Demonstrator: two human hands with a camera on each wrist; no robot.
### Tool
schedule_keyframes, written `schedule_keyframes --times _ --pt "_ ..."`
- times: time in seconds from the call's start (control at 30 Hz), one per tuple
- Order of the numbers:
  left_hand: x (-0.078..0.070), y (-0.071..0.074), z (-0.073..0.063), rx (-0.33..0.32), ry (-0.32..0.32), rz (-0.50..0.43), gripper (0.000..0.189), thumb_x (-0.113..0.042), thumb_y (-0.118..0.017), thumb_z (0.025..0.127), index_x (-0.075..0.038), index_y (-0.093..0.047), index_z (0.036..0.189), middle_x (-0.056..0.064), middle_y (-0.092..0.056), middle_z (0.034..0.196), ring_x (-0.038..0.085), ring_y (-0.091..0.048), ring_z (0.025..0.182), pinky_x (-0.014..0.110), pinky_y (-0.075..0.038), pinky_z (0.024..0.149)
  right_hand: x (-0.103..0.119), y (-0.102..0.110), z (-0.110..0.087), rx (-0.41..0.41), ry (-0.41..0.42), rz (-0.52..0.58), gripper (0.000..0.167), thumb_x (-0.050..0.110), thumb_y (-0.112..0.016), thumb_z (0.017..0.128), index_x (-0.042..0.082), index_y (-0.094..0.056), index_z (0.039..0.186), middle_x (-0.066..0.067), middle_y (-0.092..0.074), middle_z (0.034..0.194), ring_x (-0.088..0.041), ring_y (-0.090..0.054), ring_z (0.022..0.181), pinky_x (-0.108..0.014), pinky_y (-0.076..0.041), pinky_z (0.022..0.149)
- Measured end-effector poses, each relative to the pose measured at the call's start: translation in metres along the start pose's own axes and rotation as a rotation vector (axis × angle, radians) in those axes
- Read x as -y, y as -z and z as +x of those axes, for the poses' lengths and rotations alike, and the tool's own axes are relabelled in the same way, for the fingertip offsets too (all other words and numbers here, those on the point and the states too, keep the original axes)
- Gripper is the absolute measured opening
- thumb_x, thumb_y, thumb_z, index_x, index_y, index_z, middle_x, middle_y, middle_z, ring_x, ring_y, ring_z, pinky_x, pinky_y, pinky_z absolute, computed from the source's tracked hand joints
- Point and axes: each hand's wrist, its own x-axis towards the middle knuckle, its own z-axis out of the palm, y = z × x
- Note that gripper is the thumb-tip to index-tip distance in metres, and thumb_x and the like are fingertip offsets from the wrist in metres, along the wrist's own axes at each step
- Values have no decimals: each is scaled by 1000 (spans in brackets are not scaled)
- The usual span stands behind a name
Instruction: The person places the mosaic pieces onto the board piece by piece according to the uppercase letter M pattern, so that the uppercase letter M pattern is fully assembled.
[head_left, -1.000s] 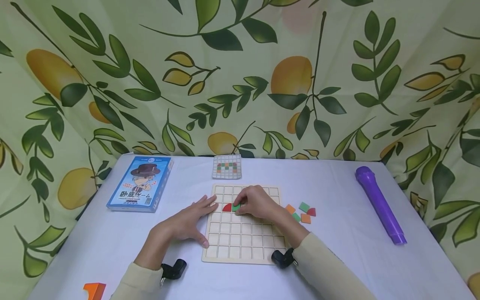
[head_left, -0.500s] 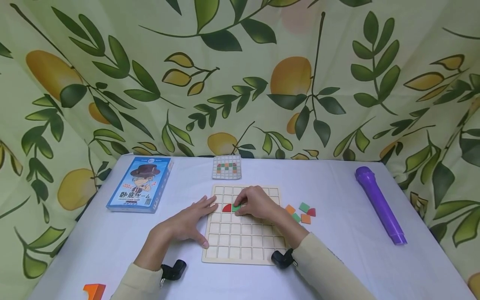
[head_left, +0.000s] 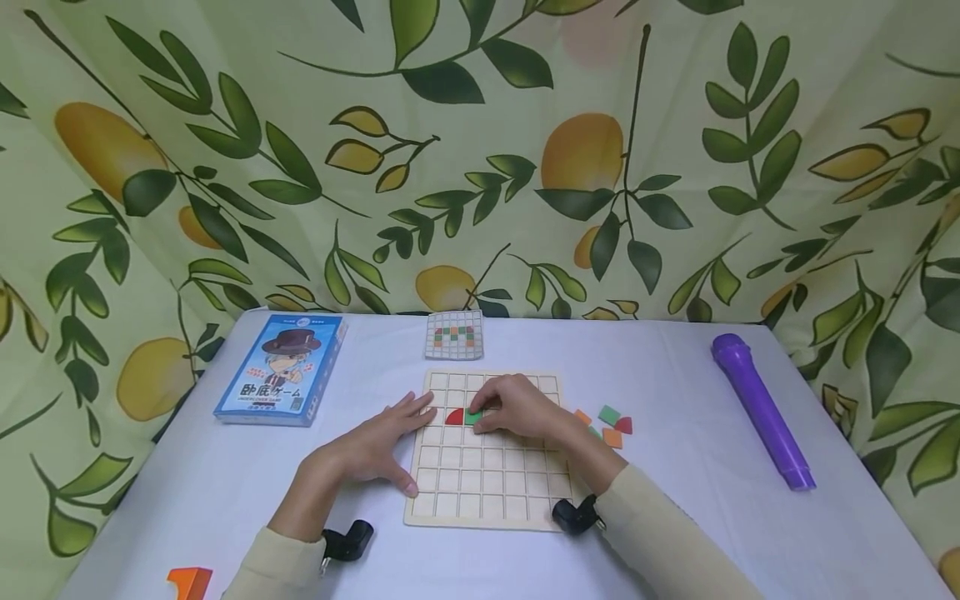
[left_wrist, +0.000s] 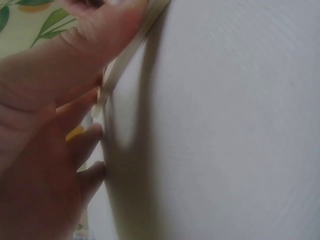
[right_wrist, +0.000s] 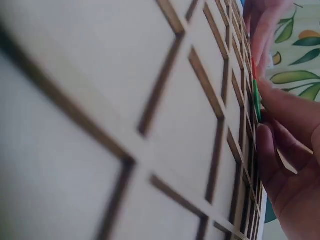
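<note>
A pale wooden grid board (head_left: pixel 480 482) lies in the middle of the white table. My right hand (head_left: pixel 517 406) pinches a green square tile (head_left: pixel 471 418) between thumb and forefinger at a cell in the upper left part of the grid. Just left of it, a red quarter-round tile (head_left: pixel 454 417) sits in a cell. In the right wrist view the green tile (right_wrist: pixel 257 102) is seen edge-on at the fingertips. My left hand (head_left: pixel 375 442) rests at the board's left edge, fingers spread, thumb near the lower corner; its fingers (left_wrist: pixel 89 145) also show in the left wrist view.
Several loose tiles (head_left: pixel 612 438), orange, green and red, lie right of the board, partly behind the right wrist. A small patterned grid card (head_left: pixel 453 335) stands beyond it. A blue game box (head_left: pixel 282 369) is at left, a purple tube (head_left: pixel 761 408) at right, an orange block (head_left: pixel 190 582) near front left.
The right wrist and forearm have shifted slightly to the right, covering more of the loose tiles. The fingers stay at the green tile, and the left hand keeps its place.
</note>
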Motion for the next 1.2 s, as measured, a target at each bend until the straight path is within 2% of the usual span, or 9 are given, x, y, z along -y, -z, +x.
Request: schedule_keyframes --times 0.27,0.6,0.83,1.03,1.2 --pt "-1 0 1 -1 -1 -6 113 -32 -97 59 -19 -42 157 -6 -20 173 29 -5 164 63 -16 129 -5 17 -10 6 -6 31 26 22 -82 87 16 -77 112 2 -74 116 -10 -65 102 -23 -57 88" --pt "0 -2 1 1 -19 6 115 -32 -97 57 -16 -41 157 -3 -20 173 30 -6 163 62 -15 130 -25 50 -42 -89 -17 -18 31 22 -83 85 15 -77 115 2 -75 119 -19 -67 112 -39 -57 92" --pt "0 -1 -1 0 -9 13 116 -33 -97 58 -18 -41 157 -5 -19 174 29 -5 164 61 -15 130 -43 63 -68 -153 -34 -49 35 25 -83 85 16 -76 118 1 -73 124 -23 -64 121 -47 -58 99" --pt "1 0 -2 -3 -20 16 116 -32 -97 58 -16 -41 157 -4 -19 174 31 -6 163 62 -14 130 -55 73 -86 -169 -74 -31 38 24 -83 85 15 -74 121 -2 -72 129 -29 -60 128 -55 -54 105" --pt "0 0 0 0 -37 7 115 -30 -97 58 -14 -41 157 -2 -19 174 31 -6 163 62 -13 130 -67 79 -99 -167 -100 -38 40 27 -83 85 16 -73 123 -2 -72 131 -31 -59 130 -56 -52 107"
